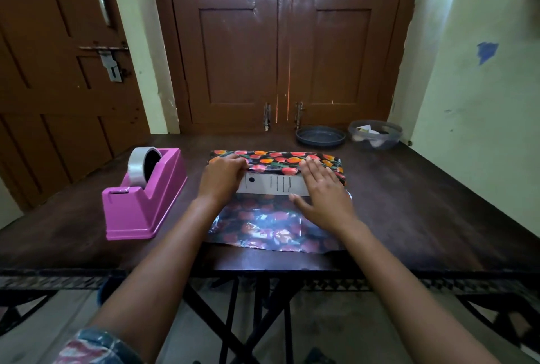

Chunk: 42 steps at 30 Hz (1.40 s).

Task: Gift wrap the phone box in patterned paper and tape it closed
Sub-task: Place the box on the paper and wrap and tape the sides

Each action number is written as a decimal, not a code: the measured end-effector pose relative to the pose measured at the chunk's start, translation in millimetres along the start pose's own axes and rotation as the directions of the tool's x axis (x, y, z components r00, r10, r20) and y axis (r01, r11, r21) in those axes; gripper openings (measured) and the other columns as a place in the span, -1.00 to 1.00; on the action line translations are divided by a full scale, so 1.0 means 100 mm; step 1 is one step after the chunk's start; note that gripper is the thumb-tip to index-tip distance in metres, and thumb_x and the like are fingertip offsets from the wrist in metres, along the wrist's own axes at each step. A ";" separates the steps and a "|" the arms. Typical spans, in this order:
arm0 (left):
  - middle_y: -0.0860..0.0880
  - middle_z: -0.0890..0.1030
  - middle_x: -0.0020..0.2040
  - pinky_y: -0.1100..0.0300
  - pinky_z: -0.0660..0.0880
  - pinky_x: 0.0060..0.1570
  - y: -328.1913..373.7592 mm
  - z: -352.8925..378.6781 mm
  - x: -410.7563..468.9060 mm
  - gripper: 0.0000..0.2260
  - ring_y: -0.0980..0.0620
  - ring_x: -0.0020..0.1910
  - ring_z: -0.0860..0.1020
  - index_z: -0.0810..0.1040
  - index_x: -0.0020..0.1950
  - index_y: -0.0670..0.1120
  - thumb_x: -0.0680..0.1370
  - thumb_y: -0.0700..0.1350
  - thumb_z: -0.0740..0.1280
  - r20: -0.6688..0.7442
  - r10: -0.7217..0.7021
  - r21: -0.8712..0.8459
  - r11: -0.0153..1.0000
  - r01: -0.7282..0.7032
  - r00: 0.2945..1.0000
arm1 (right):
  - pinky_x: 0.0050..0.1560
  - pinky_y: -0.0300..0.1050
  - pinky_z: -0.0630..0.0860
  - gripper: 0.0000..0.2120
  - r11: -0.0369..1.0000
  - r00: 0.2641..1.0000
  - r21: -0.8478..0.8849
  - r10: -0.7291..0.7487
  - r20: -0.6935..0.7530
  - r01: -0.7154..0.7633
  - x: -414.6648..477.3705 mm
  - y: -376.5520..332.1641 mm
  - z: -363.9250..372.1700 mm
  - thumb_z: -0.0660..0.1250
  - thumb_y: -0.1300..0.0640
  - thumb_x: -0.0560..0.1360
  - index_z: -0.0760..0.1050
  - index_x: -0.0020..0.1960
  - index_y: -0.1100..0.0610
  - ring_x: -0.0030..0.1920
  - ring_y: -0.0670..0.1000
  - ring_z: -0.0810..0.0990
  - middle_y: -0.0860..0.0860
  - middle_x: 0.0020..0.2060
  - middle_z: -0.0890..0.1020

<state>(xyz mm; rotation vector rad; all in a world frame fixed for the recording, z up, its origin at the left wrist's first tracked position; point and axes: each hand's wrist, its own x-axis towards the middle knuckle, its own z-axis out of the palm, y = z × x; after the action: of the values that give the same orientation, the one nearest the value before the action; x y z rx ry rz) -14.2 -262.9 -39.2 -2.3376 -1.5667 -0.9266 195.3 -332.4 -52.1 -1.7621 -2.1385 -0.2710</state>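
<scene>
A white phone box (274,185) lies on the dark wooden table (409,217), on a sheet of patterned paper (271,228) printed with red and orange flowers on black. The far part of the paper is folded over the box's top. My left hand (223,178) pinches the folded paper's edge at the box's left end. My right hand (323,197) lies flat with straight fingers on the box's right end and the paper. The near part of the sheet lies shiny and flat toward me.
A pink tape dispenser (146,197) with a roll of clear tape (141,166) stands left of the paper. At the table's far edge sit a dark round tray (320,136) and a clear plastic bowl (375,134). Brown wooden doors stand behind the table.
</scene>
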 end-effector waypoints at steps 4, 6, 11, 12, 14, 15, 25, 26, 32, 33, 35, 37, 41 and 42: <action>-0.05 0.63 0.04 0.09 0.47 -0.12 0.01 -0.01 0.00 -0.84 -0.13 0.00 0.57 0.65 0.03 -0.10 0.53 -0.19 0.29 0.008 -0.007 0.008 1.000 0.007 1.000 | 0.42 -0.17 -0.29 -0.25 0.998 0.997 -0.061 -0.008 0.083 0.013 -0.04 0.09 0.11 0.02 -0.22 0.56 -0.29 0.52 0.11 0.51 -0.03 -0.23 0.03 0.52 -0.21; -0.05 0.63 0.07 0.10 0.47 -0.10 0.03 -0.02 -0.01 -0.83 -0.12 0.02 0.57 0.64 0.06 -0.10 0.54 -0.19 0.28 0.005 -0.011 0.013 1.000 0.011 1.000 | 0.36 -0.22 -0.36 -0.25 0.999 0.998 -0.042 -0.004 0.065 0.007 -0.05 0.10 0.15 0.02 -0.21 0.57 -0.32 0.51 0.09 0.50 -0.04 -0.27 0.01 0.51 -0.25; -0.04 0.61 0.12 0.10 0.47 -0.08 0.07 -0.03 -0.02 -0.80 -0.11 0.05 0.56 0.63 0.10 -0.09 0.55 -0.19 0.26 0.016 -0.042 0.016 0.999 0.041 0.999 | 0.34 -0.22 -0.40 -0.23 0.999 0.997 -0.030 -0.016 0.074 0.018 -0.06 0.12 0.15 0.00 -0.24 0.56 -0.34 0.50 0.10 0.49 -0.05 -0.30 0.01 0.49 -0.29; -0.04 0.61 0.12 0.10 0.48 -0.08 0.06 -0.03 -0.03 -0.79 -0.11 0.06 0.55 0.62 0.10 -0.08 0.55 -0.20 0.25 0.022 -0.049 0.008 0.999 0.048 0.999 | 0.35 -0.21 -0.40 -0.22 0.999 0.997 -0.036 -0.020 0.077 0.023 -0.06 0.13 0.15 -0.03 -0.27 0.53 -0.35 0.50 0.10 0.49 -0.05 -0.30 0.01 0.49 -0.30; -0.04 0.60 0.13 0.09 0.48 -0.08 0.06 -0.04 -0.05 -0.77 -0.13 0.07 0.54 0.61 0.13 -0.07 0.54 -0.21 0.24 0.031 -0.063 0.002 0.998 0.063 0.998 | 0.37 -0.19 -0.38 -0.19 0.998 0.996 -0.056 -0.029 0.085 0.034 -0.05 0.14 0.17 -0.10 -0.30 0.46 -0.36 0.49 0.10 0.49 -0.04 -0.30 0.02 0.49 -0.30; -0.05 0.60 0.14 0.08 0.49 -0.07 0.07 -0.05 -0.06 -0.76 -0.13 0.08 0.54 0.61 0.15 -0.07 0.54 -0.20 0.24 0.038 -0.066 0.008 0.998 0.066 0.997 | 0.38 -0.19 -0.37 -0.18 0.997 0.995 -0.061 -0.031 0.091 0.037 -0.04 0.14 0.17 -0.12 -0.32 0.44 -0.37 0.49 0.10 0.49 -0.04 -0.30 0.02 0.49 -0.30; -0.06 0.69 -0.03 0.17 0.53 -0.17 0.08 -0.32 -0.21 -0.78 -0.04 -0.10 0.64 0.62 0.14 -0.02 0.55 -0.14 0.28 -0.127 -0.301 -0.222 0.937 0.268 0.945 | 0.34 -0.22 -0.40 -0.21 0.997 0.995 -0.055 -0.043 0.089 0.048 -0.02 0.17 0.18 0.03 -0.24 0.55 -0.36 0.49 0.10 0.49 -0.04 -0.31 0.01 0.49 -0.31; -0.06 0.69 -0.09 0.18 0.53 -0.19 0.05 -0.40 -0.24 -0.81 -0.03 -0.14 0.64 0.64 0.09 -0.03 0.54 -0.14 0.29 -0.147 -0.319 -0.236 0.930 0.280 0.936 | 0.34 -0.22 -0.40 -0.21 0.997 0.996 -0.056 -0.043 0.083 0.048 -0.02 0.18 0.18 0.04 -0.23 0.55 -0.37 0.49 0.09 0.49 -0.04 -0.31 0.01 0.49 -0.31; -0.04 0.67 -0.05 0.15 0.47 -0.20 -0.29 -0.96 -0.41 -0.80 -0.08 -0.05 0.59 0.65 0.02 0.01 0.53 -0.12 0.24 -0.217 -0.515 -0.058 0.855 0.516 0.829 | 0.39 -0.20 -0.34 -0.21 0.997 0.994 -0.064 -0.039 0.099 0.045 -0.01 0.16 0.19 0.04 -0.24 0.55 -0.36 0.49 0.11 0.49 -0.02 -0.29 0.03 0.49 -0.30; -0.05 0.66 -0.03 0.14 0.48 -0.20 -0.35 -1.03 -0.43 -0.81 -0.07 -0.06 0.59 0.64 0.03 0.00 0.54 -0.10 0.24 -0.203 -0.562 -0.017 0.820 0.571 0.801 | 0.41 -0.19 -0.33 -0.21 0.997 0.994 -0.069 -0.037 0.099 0.044 -0.01 0.16 0.19 0.04 -0.24 0.55 -0.36 0.49 0.11 0.49 -0.02 -0.29 0.04 0.49 -0.29; -0.06 0.63 0.01 0.11 0.44 -0.22 -0.48 -1.17 -0.49 -0.81 -0.08 0.00 0.56 0.62 0.07 -0.03 0.55 -0.06 0.25 -0.187 -0.655 0.039 0.740 0.672 0.732 | 0.42 -0.17 -0.31 -0.21 0.996 0.995 -0.084 -0.031 0.097 0.039 -0.02 0.15 0.18 0.04 -0.23 0.55 -0.34 0.50 0.12 0.50 -0.01 -0.28 0.05 0.50 -0.28; -0.07 0.61 0.07 0.09 0.43 -0.18 -0.59 -1.28 -0.56 -0.79 -0.10 0.08 0.53 0.61 0.09 -0.04 0.54 -0.02 0.27 -0.160 -0.720 0.050 0.677 0.734 0.675 | 0.43 -0.16 -0.30 -0.21 0.994 0.994 -0.102 -0.024 0.106 0.035 -0.02 0.14 0.17 0.04 -0.23 0.55 -0.34 0.50 0.14 0.50 -0.01 -0.28 0.06 0.50 -0.28; -0.13 0.58 0.00 0.10 0.48 -0.20 -0.64 -1.42 -0.64 -0.70 -0.11 -0.07 0.55 0.56 0.12 -0.16 0.54 0.02 0.27 0.070 -0.837 -0.036 0.542 0.840 0.543 | 0.44 -0.15 -0.27 -0.21 0.993 0.994 -0.114 -0.013 0.110 0.026 -0.02 0.14 0.17 0.04 -0.23 0.55 -0.33 0.50 0.14 0.50 0.00 -0.26 0.06 0.50 -0.27; -0.15 0.56 -0.03 0.06 0.55 -0.14 -0.64 -1.43 -0.65 -0.70 -0.11 -0.10 0.55 0.52 0.12 -0.20 0.54 0.00 0.28 0.141 -0.846 -0.136 0.498 0.856 0.515 | 0.44 -0.14 -0.27 -0.21 0.993 0.994 -0.117 -0.014 0.106 0.027 -0.02 0.14 0.17 0.02 -0.24 0.55 -0.33 0.50 0.14 0.50 0.00 -0.26 0.07 0.50 -0.26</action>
<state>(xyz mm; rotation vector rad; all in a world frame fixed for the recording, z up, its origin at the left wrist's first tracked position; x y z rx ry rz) -143.4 -352.8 23.9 -1.5416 -2.8699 -1.2024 206.5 -325.2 -69.0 -1.8592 -2.2576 -0.3227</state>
